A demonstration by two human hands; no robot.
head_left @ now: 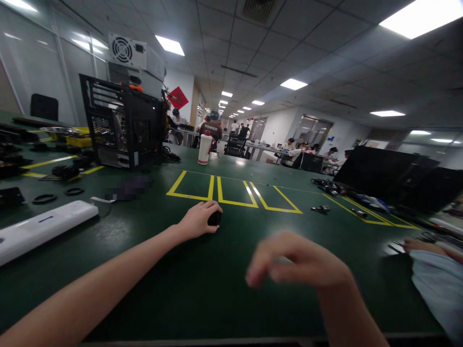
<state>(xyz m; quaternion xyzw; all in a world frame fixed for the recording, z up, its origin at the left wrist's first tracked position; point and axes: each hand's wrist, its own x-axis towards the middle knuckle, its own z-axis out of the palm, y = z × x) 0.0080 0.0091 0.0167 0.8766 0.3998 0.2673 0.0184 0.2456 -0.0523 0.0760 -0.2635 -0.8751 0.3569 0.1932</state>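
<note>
My left hand (pixel 201 218) rests low over the green table (pixel 224 279), just in front of the yellow-taped outlines. Its fingers and thumb are closed round a small black rounded object (pixel 215 219), whose kind I cannot make out. Nearer to me on the right, my right hand (pixel 296 262) is above the table, blurred by motion. Its fingers are bent and stand apart from the thumb, with nothing visible between them.
A white power strip (pixel 47 226) and black rings (pixel 44 198) lie left, near an open black computer case (pixel 126 120). A white bottle (pixel 204 148) stands behind the yellow tape (pixel 238 202). Small metal parts (pixel 320 208) lie right, beside another person's hand (pixel 421 246) with a tool.
</note>
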